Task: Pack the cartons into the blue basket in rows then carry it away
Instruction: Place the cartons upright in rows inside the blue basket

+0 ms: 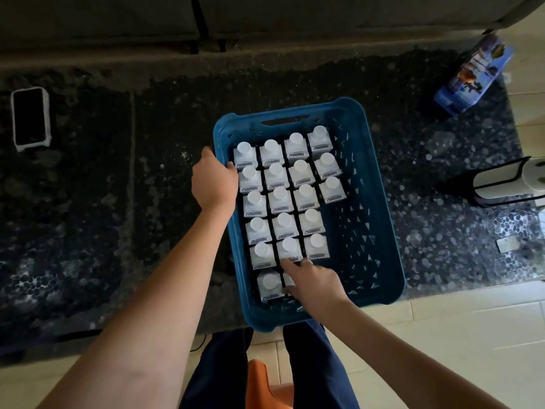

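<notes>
A blue basket (pixel 380 219) stands on the dark stone counter, its near end over the counter's edge. Several white cartons (pixel 283 199) with round caps stand upright in rows filling its left and middle; the right strip is bare. My left hand (pixel 213 178) grips the basket's left rim, fingers curled over it. Inside the near end, my right hand (pixel 314 283) holds a carton (pixel 288 280) that it mostly hides, index finger touching the carton ahead. Another carton (pixel 269 284) stands left of it.
One blue carton (pixel 472 75) stands on the counter at the far right. A phone in a white case (pixel 29 119) lies at far left. A black-and-white object (pixel 498 181) sits at the right edge. An orange stool (pixel 265 385) is between my legs.
</notes>
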Available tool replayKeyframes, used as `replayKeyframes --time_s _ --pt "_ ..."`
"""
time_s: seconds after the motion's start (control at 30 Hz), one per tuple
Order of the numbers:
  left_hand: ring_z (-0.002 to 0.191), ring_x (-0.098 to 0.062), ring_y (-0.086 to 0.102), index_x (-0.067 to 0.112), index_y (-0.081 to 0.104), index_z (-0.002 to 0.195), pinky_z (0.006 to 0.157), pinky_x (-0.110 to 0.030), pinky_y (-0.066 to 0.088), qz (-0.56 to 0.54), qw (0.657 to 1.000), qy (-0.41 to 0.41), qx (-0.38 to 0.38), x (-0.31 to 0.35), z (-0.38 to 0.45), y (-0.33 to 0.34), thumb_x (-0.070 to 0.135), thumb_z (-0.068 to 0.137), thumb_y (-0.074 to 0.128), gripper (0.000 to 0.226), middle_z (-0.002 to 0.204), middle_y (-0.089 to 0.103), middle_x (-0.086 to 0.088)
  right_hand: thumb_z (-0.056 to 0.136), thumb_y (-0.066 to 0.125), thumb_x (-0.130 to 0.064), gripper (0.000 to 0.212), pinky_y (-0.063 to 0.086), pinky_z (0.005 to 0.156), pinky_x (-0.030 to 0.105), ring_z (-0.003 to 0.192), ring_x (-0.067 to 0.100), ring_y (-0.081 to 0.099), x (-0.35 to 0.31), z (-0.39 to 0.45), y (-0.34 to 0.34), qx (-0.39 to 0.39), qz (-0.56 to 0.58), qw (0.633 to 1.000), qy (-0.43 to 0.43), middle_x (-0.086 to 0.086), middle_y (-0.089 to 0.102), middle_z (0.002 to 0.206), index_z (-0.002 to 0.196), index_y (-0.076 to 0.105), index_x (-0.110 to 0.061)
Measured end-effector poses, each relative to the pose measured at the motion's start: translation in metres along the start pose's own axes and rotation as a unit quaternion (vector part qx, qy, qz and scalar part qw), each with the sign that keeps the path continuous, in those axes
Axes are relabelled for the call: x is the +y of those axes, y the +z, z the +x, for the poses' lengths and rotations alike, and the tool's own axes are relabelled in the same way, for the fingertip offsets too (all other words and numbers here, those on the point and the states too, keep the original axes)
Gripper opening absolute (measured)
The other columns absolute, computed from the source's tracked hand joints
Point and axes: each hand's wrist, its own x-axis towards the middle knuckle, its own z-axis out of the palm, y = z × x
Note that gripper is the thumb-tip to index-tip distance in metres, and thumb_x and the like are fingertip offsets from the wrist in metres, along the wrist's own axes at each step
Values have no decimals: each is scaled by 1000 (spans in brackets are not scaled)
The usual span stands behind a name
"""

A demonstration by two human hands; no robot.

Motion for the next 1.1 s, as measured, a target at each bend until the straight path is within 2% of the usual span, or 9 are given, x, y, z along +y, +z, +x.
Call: replayKeyframes --time_s 0.1,0.3,0.47,0.57,0.63,0.77,0.97,1.1 --pt "91 -29 65 5 55 106 73 -44 56 2 1000 2 0 0 0 -1 17 90 56 20 101 67 -11 95 51 -22 34 45 66 34 92 34 62 3 4 -2 -12 39 999 3 11 60 108 127 39 -22" --pt "90 -29 65 5 55 105 72 -42 56 -2 1000 4 -2 -1 0 0 17 90 56 19 101 66 -11 96 50 -30 34 47 67 35 87 30 62 31 -23 -23 -15 48 999 8 6 62 97 126 37 -25" --pt "92 -27 65 6 55 106 73 -39 55 0 1000 5 2 -2 1 1 17 90 57 20 102 66 -10 95 52 -33 30 48 70 32 92 26 63 62 -30 -54 -20 7 999 47 4 63 103 122 39 -27" --pt "90 -27 65 6 55 105 72 -40 55 0 1000 4 2 -1 1 1 18 90 57 19 102 66 -10 95 52 -29 30 46 68 33 94 30 62 77 -25 -66 15 -3 996 84 7 62 104 121 39 -23" --pt "90 -28 65 6 55 105 69 -38 54 4 1000 5 4 -1 0 0 17 90 57 18 102 66 -10 95 52 -26 26 48 66 35 91 32 62 81 -19 -71 53 3 994 97 9 60 100 118 39 -20" --pt "90 -27 65 7 55 105 66 -35 51 8 1000 5 4 -1 0 0 18 90 57 18 102 66 -10 94 55 -19 25 42 59 34 84 35 62 85 2 -88 123 6 986 108 11 59 95 116 43 -16" --pt "93 -29 65 6 55 108 69 -38 52 11 1000 4 1 0 0 -1 18 90 57 22 104 66 -11 91 60 -16 25 42 63 33 89 33 61 84 36 -97 110 20 985 129 13 63 101 112 47 -14" --pt "90 -28 65 7 55 104 69 -39 54 6 1000 4 0 0 0 -1 17 90 57 18 101 66 -10 90 56 -5 24 40 60 33 82 31 59 77 46 -89 103 25 985 139 13 64 100 111 48 -12"
